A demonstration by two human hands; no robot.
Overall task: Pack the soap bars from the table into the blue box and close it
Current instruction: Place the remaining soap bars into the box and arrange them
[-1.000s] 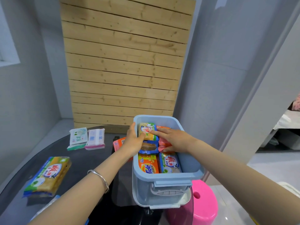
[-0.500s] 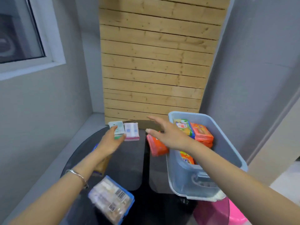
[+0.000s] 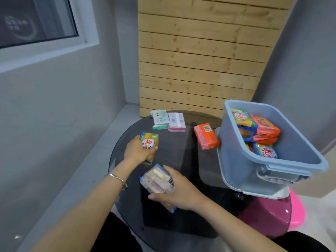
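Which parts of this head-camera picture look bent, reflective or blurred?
Head view: wide-angle distortion tilts the wooden panel and skews the blue box; the dark glass table gives soft reflections; the window mirrors a faint pattern; the clear-wrapped soap pack in the right hand is slightly motion-blurred; lighting is even, shadows weak.

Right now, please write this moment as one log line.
left hand: grips yellow-green soap pack | right hand: grips clear-wrapped soap pack | blue plastic box: open
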